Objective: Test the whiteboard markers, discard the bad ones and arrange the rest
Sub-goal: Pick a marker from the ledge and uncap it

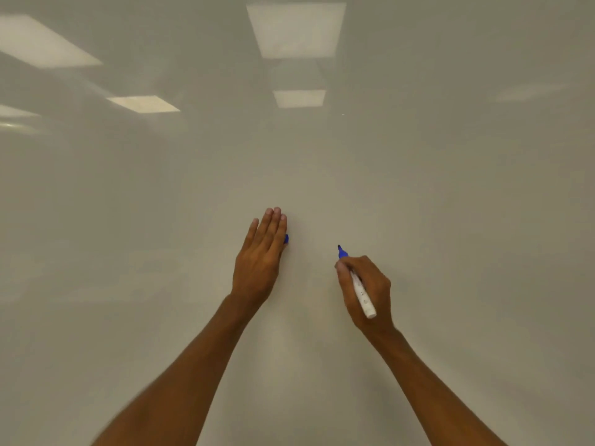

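The whiteboard (418, 188) fills the whole view and shows no ink marks. My right hand (367, 288) grips an uncapped white marker (362, 292), its blue tip (342, 251) pointing up and left, at or just off the board. My left hand (262, 259) lies flat against the board with its fingers straight and together. A blue cap (286, 239) peeks out from under its index-finger side. The thumb is tucked out of sight beneath the hand, where the cap is held.
Ceiling light panels reflect off the glossy board at the upper left (48, 40) and top centre (296, 30). No other markers, tray or bin are in view.
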### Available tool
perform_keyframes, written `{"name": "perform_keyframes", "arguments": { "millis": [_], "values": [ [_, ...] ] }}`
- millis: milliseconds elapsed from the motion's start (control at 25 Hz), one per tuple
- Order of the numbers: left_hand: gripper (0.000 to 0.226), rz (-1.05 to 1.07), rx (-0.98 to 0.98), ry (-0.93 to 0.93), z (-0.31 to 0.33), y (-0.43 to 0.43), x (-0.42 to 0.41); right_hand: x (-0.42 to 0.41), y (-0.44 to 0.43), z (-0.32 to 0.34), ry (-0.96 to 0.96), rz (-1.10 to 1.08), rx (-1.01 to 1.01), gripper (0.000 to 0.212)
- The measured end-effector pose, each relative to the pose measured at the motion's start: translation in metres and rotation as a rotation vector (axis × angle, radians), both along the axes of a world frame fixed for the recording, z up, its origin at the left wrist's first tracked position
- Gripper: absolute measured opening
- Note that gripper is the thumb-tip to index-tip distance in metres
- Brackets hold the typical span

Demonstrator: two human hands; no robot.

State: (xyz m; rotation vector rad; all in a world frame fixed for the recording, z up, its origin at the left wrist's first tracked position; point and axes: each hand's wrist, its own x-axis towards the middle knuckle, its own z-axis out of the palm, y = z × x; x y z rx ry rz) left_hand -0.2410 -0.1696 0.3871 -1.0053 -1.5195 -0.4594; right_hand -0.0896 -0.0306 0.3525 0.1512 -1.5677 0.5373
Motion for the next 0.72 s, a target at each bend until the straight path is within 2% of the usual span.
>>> {"name": "perform_keyframes", "arguments": {
  "millis": [160,360,520,640,720],
  "values": [
    [0.049,-0.006,-0.004,0.001,0.018,0.007,-0.016,-0.005,0.007,0.043,0.013,0.056,-0.136,0.021],
    [0.045,0.001,0.004,0.002,0.017,0.013,-0.026,-0.017,0.022,0.073,0.072,-0.057,-0.071,0.017],
    [0.045,0.011,0.034,0.047,0.015,0.015,-0.028,-0.032,0.029,0.073,0.096,-0.131,-0.075,0.015],
    [0.046,0.005,0.046,0.069,0.017,0.014,-0.029,-0.035,0.029,0.056,0.104,-0.287,0.106,0.011],
    [0.045,0.008,0.055,0.079,0.016,0.015,-0.030,-0.032,0.035,0.045,0.132,-0.293,0.024,0.013]
  ]
}}
